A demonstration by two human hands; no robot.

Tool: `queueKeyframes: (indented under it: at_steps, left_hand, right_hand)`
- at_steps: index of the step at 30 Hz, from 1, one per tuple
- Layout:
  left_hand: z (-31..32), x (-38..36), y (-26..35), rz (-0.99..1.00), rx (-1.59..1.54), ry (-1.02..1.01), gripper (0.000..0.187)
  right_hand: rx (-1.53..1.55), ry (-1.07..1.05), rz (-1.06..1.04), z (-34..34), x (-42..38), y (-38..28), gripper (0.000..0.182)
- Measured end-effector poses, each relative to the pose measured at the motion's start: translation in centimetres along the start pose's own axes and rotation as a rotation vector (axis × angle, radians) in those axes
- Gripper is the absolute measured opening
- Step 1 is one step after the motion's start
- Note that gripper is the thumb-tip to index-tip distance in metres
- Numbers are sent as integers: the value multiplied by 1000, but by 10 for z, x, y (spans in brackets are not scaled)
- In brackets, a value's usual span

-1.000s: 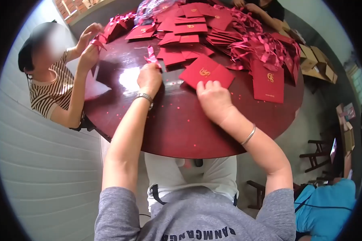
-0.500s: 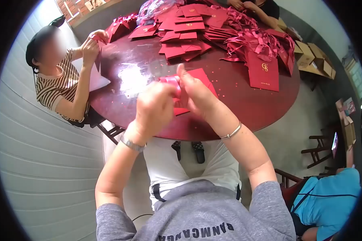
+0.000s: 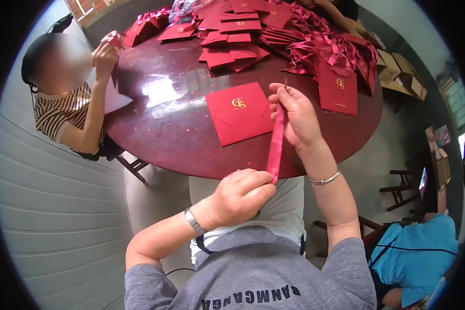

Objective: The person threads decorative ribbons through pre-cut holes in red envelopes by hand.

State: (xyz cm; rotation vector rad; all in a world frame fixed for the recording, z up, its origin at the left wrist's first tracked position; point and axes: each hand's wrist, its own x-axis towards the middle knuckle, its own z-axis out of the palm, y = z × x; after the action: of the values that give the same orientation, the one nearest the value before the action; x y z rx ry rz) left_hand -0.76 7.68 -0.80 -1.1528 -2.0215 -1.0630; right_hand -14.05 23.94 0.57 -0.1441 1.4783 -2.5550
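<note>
Moved: hands parted, ribbon (image 3: pixel 276 142) now stretched taut.
Left hand (image 3: pixel 240 196): grip pinching ribbon's lower end.
Right hand (image 3: pixel 294 116): pinching upper end.
Envelope (image 3: pixel 238 112): flat on bench (image 3: pixel 181 139).

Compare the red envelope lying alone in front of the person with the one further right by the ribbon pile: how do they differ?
The near envelope lies tilted, apart from everything, its flap seams showing beside the gold logo. The right envelope lies nearly straight, its top edge tucked under the ribbon pile, with a plain face and small print under the logo. The ribbon stretched between the left hand and right hand hangs beside the near one. Both are red, gold-stamped, flat on the table.
</note>
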Motion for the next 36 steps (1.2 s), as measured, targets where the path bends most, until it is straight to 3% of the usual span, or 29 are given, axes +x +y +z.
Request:
queueKeyframes:
  at_steps: [4, 6, 8, 12, 13, 14, 16, 17, 18, 20, 22, 25, 26, 27, 30, 32, 36]
  left_hand:
    - [13, 9, -6, -84, -75, -27, 26]
    - [9, 28, -14, -139, -68, 79, 26]
    - [1, 43, -50, -197, 127, 102, 24]
    - [1, 57, -142, -413, 599, -62, 28]
    - [-2, 63, -149, -529, 598, -216, 29]
    - [-4, 66, -153, -534, 591, -216, 29]
    - [-7, 64, -157, -643, 502, -438, 28]
    - [-7, 58, -158, -549, 470, -326, 28]
    - [-6, 54, -154, -552, 465, -332, 28]
    - [-9, 50, -141, -375, 508, -312, 28]
    - [-12, 44, -132, -443, 435, -378, 33]
    - [-18, 34, -118, -436, 449, -384, 39]
    - [-24, 36, -104, -556, 345, -492, 45]
    - [-24, 31, -93, -558, 342, -493, 45]
    - [-26, 18, -62, -552, 295, -506, 45]
    - [-22, 12, -61, -542, 359, -302, 43]
    - [-22, 18, -80, -618, 445, -268, 40]
  right_hand:
    - [-56, 45, 20, -12, 3, -9, 21]
    - [-122, 99, -61, -22, 6, -17, 20]
    - [-207, 113, -77, -33, 7, -32, 21]
    - [-294, 78, -155, -53, 13, -47, 21]
    - [-297, 79, -152, -52, 17, -47, 21]
    - [-429, 98, -174, -50, 20, -45, 21]
    - [-562, 127, -172, -47, 19, -40, 20]
    - [-640, 47, -119, -44, 17, -38, 19]
    - [-716, -36, -70, -43, 17, -37, 19]
    - [-750, -103, -34, -45, 20, -30, 19]
    - [-882, -96, -50, -46, 25, -21, 21]
    - [-996, -186, -146, -42, 26, -7, 20]
    - [-1098, -273, -196, -39, 22, -4, 19]
    - [-1094, -303, -239, -33, 16, 0, 17]
    - [-1358, -286, -496, -19, -6, 5, 15]
    - [-1351, -356, -449, -12, -23, 14, 15]
    - [-1423, -262, -629, -8, -37, 35, 12]
